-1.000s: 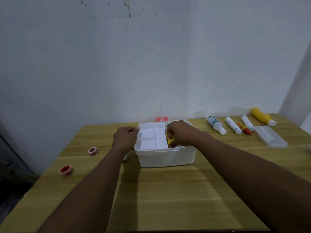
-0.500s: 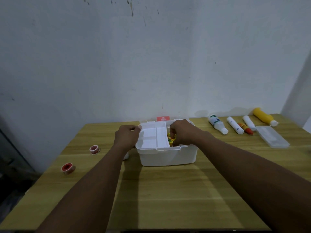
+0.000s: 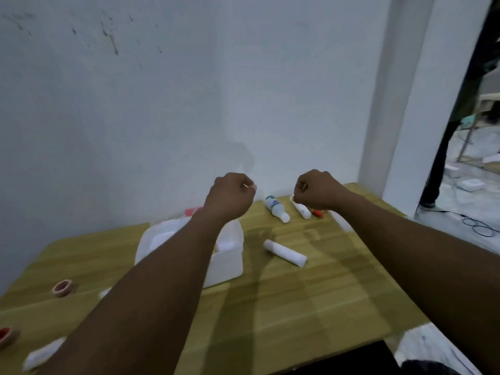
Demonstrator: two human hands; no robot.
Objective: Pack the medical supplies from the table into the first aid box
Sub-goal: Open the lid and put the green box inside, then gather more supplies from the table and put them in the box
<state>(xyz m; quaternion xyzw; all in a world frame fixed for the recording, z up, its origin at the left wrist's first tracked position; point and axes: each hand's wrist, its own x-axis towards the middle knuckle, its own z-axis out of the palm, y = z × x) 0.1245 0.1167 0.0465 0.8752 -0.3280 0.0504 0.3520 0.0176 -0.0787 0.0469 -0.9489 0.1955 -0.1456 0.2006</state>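
Currently | left hand (image 3: pixel 230 197), right hand (image 3: pixel 318 190): fingers (image 3: pixel 246 188) curled, contents unclear | risk: descending forearm shoves first aid box (image 3: pixel 227 263) at 6 o'clock.

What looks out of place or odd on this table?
A white cylindrical roll lies askew by itself on the wooden table, just right of the white plastic box. Nothing looks spilled or broken.

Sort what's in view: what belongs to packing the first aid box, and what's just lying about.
Job: first aid box; white roll; white bottle; white tube; orange tube; pink tape roll; red tape roll.
Lying about: black cable on the floor; white box past the doorway.
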